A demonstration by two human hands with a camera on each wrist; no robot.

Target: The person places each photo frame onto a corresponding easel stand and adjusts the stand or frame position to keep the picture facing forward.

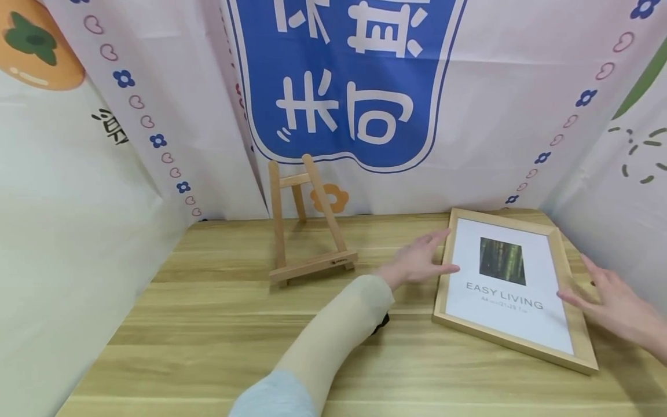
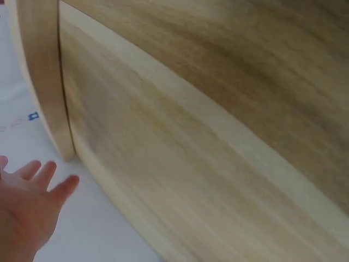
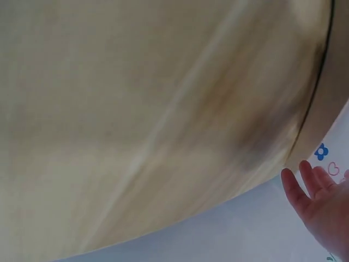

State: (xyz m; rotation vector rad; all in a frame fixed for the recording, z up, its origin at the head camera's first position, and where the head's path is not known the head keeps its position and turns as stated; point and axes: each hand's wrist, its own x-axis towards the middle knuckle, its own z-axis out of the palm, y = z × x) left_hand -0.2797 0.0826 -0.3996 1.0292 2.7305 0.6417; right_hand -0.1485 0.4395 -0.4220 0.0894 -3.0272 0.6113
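A pale sleeve (image 1: 333, 336) crosses the near part of the wooden table (image 1: 208, 324), and a bit of something black (image 1: 383, 323) peeks out beside it, too hidden to identify. Past the cuff, the left hand (image 1: 417, 259) reaches to the left edge of a light wood picture frame (image 1: 513, 292), fingers extended and thumb spread, grasping nothing. The right hand (image 1: 617, 298) is at the frame's opposite side, also loose with fingers apart, its thumb over the right border; whether either hand touches the wood cannot be told. The frame lies face up on the right side of the table, set at a slant, its white insert printed "EASY LIVING" beneath a small dark green picture (image 1: 502, 262). Well apart to the left, farther back, a small wooden easel (image 1: 327, 213) stands upright, its ledge bare and facing the person. Behind everything hangs a white cloth backdrop (image 1: 500, 127) with rows of hearts and blue flowers, bearing a large blue panel (image 1: 341, 87) with white characters.
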